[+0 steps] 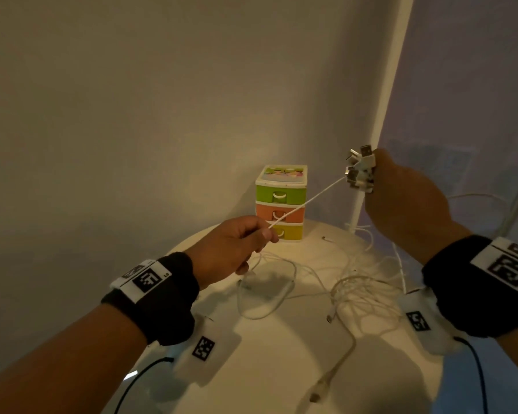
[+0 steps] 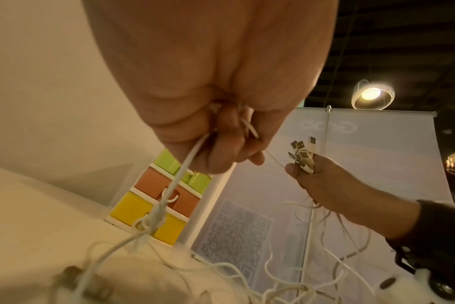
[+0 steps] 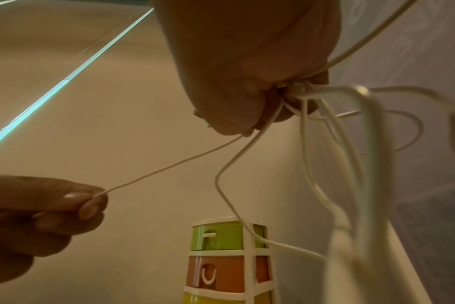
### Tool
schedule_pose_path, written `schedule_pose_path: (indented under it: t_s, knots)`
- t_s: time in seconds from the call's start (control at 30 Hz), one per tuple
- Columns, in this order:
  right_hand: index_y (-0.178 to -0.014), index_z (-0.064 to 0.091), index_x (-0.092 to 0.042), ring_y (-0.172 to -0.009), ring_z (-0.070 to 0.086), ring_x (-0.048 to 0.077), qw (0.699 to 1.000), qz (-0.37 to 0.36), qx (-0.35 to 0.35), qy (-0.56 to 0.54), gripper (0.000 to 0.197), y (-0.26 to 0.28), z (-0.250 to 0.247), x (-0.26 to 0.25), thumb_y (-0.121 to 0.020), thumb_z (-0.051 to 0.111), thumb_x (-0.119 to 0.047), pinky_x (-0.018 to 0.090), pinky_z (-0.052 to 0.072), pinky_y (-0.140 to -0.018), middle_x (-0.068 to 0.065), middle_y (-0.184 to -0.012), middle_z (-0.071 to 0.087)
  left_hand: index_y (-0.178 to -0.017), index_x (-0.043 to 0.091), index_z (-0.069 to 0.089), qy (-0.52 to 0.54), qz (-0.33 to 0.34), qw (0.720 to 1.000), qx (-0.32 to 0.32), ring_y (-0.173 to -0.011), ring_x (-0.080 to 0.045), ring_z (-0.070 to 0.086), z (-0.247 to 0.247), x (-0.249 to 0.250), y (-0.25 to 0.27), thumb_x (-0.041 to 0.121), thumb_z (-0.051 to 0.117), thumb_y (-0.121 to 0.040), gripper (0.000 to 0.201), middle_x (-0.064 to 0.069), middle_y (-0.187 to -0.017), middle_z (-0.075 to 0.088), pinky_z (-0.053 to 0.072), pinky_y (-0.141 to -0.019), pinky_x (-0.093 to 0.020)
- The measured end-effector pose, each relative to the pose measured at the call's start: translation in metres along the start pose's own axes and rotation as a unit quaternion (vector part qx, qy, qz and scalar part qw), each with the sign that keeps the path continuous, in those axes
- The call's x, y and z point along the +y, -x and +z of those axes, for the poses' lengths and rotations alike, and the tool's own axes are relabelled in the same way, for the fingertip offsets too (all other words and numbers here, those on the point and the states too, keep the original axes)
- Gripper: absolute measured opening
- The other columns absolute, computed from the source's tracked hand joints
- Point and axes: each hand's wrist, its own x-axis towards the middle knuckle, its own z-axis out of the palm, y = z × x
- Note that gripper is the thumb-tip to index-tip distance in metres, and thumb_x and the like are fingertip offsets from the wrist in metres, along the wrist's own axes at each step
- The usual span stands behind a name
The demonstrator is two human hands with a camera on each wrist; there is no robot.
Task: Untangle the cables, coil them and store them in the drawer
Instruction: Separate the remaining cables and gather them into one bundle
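A pale wall (image 1: 132,115) and a banner (image 1: 467,100) stand behind a round white bench (image 1: 281,369); at the bench's far edge sits a small drawer unit (image 1: 280,201) with green, orange and yellow drawers, all closed; a loose tangle of white cables (image 1: 356,291) lies on the bench, right of centre, in front of the drawers. The right hand (image 1: 407,198), raised above the tangle, is closed round a bunch of plugs (image 1: 360,168), their cords trailing down to the bench; the left hand (image 1: 231,246), lower, pinches a single white cord (image 1: 311,198) between thumb and fingers (image 3: 89,207); this cord runs taut up to the plugs.
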Motion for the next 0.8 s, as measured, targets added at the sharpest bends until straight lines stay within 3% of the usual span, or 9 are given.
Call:
schedule_pose_path:
  t_s: [0.1,0.2,0.27,0.33,0.43,0.5,0.6,0.7,0.8]
  knots:
    - [-0.105,0.044,-0.013,-0.054,0.042,0.028,1.0,0.013,-0.005,0.025,0.018,-0.001,0.002,0.011,-0.09,0.043,-0.004,0.031,0.034,-0.052,0.0,-0.063,0.043,-0.099,0.018,0.064,-0.02,0.003,1.0,0.004,-0.051,0.008,0.051,-0.001,0.002,0.005,0.023,0.052,-0.097,0.013,0.026,-0.057,0.055,0.041,-0.053,-0.009]
    - [-0.099,0.046,-0.009,-0.054,0.052,0.032,0.997,-0.022,-0.034,0.068,0.011,0.005,0.007,0.011,-0.089,0.045,-0.004,0.034,0.044,-0.049,0.011,-0.07,0.057,-0.109,0.013,0.057,0.006,0.007,1.0,0.021,-0.055,0.012,0.052,-0.002,0.003,0.006,0.014,0.054,-0.096,0.014,0.021,-0.072,0.058,0.039,-0.051,-0.006]
    - [-0.098,0.045,-0.008,-0.055,0.056,0.033,0.992,-0.05,-0.049,0.101,0.012,0.009,0.011,0.003,-0.088,0.049,-0.005,0.037,0.049,-0.048,0.016,-0.087,0.059,-0.113,0.011,0.047,-0.002,0.015,0.999,0.046,-0.056,0.011,0.051,-0.002,0.004,0.005,0.013,0.054,-0.096,0.018,0.011,-0.081,0.055,0.04,-0.052,-0.006]
    - [-0.104,0.044,-0.007,-0.042,0.046,0.026,0.99,-0.091,-0.042,0.099,0.02,0.012,0.013,-0.009,-0.086,0.051,-0.006,0.029,0.041,-0.039,0.02,-0.112,0.055,-0.113,0.01,0.039,-0.028,0.032,0.997,0.056,-0.062,0.005,0.049,-0.002,0.006,0.003,0.013,0.053,-0.096,0.022,0.007,-0.085,0.052,0.041,-0.054,-0.008]
    - [-0.116,0.046,-0.011,-0.037,0.044,0.018,0.975,-0.221,-0.021,0.02,0.036,0.017,0.005,-0.03,-0.081,0.056,-0.011,0.019,0.031,-0.034,0.006,-0.143,0.043,-0.115,0.007,0.032,-0.046,0.038,0.997,0.049,-0.066,-0.002,0.048,0.001,0.008,0.001,0.008,0.049,-0.097,0.024,0.005,-0.089,0.05,0.041,-0.053,-0.009]
    - [-0.106,0.058,-0.015,-0.045,0.056,0.019,0.945,-0.327,-0.029,-0.003,0.033,0.024,-0.003,-0.045,-0.074,0.066,-0.015,0.012,0.025,-0.041,0.0,-0.138,0.053,-0.111,0.006,0.032,-0.062,0.051,0.996,0.036,-0.064,0.004,0.046,0.003,0.01,0.001,0.001,0.042,-0.097,0.018,0.002,-0.092,0.049,0.04,-0.055,-0.008]
    - [-0.093,0.062,-0.025,-0.064,0.051,0.009,0.912,-0.404,-0.066,-0.006,0.023,0.033,-0.002,-0.063,-0.072,0.07,-0.019,0.014,0.026,-0.051,-0.004,-0.115,0.069,-0.107,0.008,0.029,-0.08,0.088,0.993,0.0,-0.081,-0.006,0.046,0.007,0.013,0.004,-0.007,0.035,-0.096,0.019,-0.004,-0.097,0.048,0.043,-0.066,-0.011]
    - [-0.096,0.054,-0.024,-0.061,0.051,0.009,0.932,-0.334,-0.128,-0.059,0.026,0.038,0.01,-0.073,-0.078,0.072,-0.019,0.019,0.032,-0.044,-0.006,-0.089,0.067,-0.109,0.012,0.024,-0.084,0.107,0.99,-0.028,-0.076,-0.01,0.05,0.011,0.016,0.009,-0.01,0.042,-0.093,0.032,-0.014,-0.097,0.053,0.046,-0.063,-0.014]
    - [-0.113,0.044,-0.023,-0.08,0.062,0.023,0.959,-0.204,-0.166,-0.11,0.027,0.033,0.018,-0.077,-0.09,0.057,-0.029,0.032,0.049,-0.061,0.0,-0.095,0.065,-0.11,0.012,0.022,-0.054,0.104,0.993,0.006,-0.065,-0.002,0.05,0.012,0.02,0.011,-0.016,0.041,-0.089,0.04,-0.006,-0.09,0.053,0.044,-0.055,-0.013]
